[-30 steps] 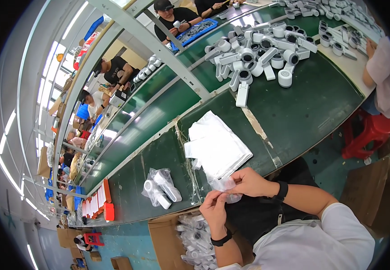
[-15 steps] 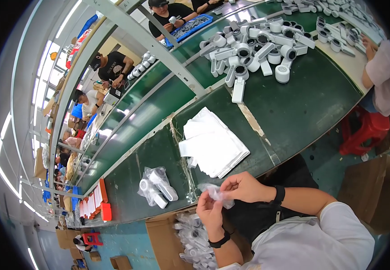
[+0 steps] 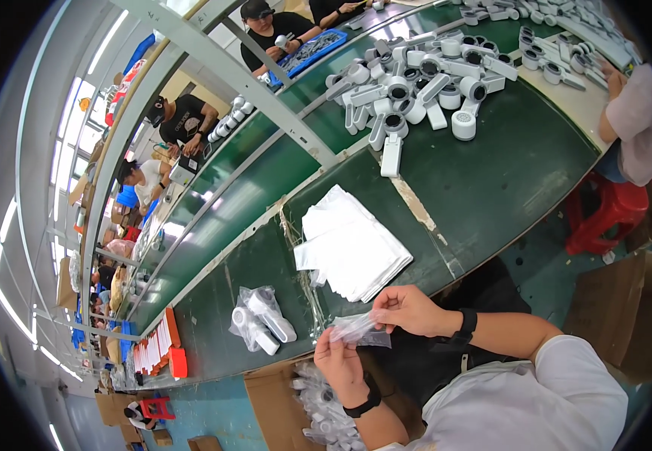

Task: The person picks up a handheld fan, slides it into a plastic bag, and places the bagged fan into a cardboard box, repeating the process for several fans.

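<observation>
A clear plastic bag (image 3: 356, 328) is stretched between my hands just off the table's near edge. My left hand (image 3: 339, 361) pinches one end of it. The other end is gripped by my right hand (image 3: 409, 310), thumb against fingers. Beyond them lies a stack of white plastic sheets or bags (image 3: 352, 244) on the dark green table (image 3: 491, 199). To the left rest two white handheld devices in clear bags (image 3: 262, 319). Below my left forearm stands an open cardboard box (image 3: 281, 406) filled with more bagged devices (image 3: 322, 398).
A large heap of white and grey handheld devices (image 3: 416, 83) covers the far right of the table. A metal frame post (image 3: 243, 79) rises at the back. Orange trays of papers (image 3: 159, 346) stand at the left end. A person in a pale shirt (image 3: 638, 124) works at right; a red stool (image 3: 608, 214) is there.
My hands have drawn apart slightly, the left one moving leftward, and the crumpled plastic bag is now pulled out longer between them. The view has shifted a little.
</observation>
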The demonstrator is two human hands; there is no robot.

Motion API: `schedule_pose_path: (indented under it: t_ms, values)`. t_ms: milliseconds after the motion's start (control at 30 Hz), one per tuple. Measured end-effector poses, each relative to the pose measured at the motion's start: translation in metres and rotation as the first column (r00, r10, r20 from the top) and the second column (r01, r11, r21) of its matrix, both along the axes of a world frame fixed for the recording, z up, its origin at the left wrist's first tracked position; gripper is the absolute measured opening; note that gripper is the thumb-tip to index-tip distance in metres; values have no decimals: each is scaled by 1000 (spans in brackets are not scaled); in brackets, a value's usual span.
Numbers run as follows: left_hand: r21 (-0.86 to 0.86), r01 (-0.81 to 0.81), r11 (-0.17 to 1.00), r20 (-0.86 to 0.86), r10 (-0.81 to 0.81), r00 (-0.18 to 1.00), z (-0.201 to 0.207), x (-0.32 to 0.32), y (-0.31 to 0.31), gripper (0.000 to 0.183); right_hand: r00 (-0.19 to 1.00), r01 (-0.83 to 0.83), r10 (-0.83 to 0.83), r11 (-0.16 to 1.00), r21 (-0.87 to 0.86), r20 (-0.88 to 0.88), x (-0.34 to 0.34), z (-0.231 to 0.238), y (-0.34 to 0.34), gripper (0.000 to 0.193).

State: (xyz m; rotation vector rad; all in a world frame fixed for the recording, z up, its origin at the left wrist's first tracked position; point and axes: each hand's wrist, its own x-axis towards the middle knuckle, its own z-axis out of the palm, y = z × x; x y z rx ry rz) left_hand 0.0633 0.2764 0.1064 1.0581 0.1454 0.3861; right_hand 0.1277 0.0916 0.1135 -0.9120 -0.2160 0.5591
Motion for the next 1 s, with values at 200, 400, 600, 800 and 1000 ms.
schedule_pose_path:
  t_ms: [200, 400, 600, 800, 1000]
  values:
    - [-303, -27, 953, -116, -9, 993, 25, 9, -13, 14, 975, 106, -75, 985, -139, 208, -3, 5, -6, 10]
    - [-28, -169, 985, -116, 165, 979, 9, 15, -10, 16, 879, 56, 144, 916, -398, 455, 9, 30, -28, 16]
    - [-104, -155, 982, -119, 142, 983, 18, 11, -5, 17, 732, 97, 309, 835, -541, 607, 68, 56, -60, 37]
    - [-25, 45, 999, -170, -49, 984, 19, 9, -8, 28, 680, 728, -168, 43, -684, 713, 227, 13, -90, 74]
    - [150, -31, 988, -227, 65, 972, 16, 9, -12, 32, 726, 651, -119, -200, -733, 677, 268, 1, -72, 85]
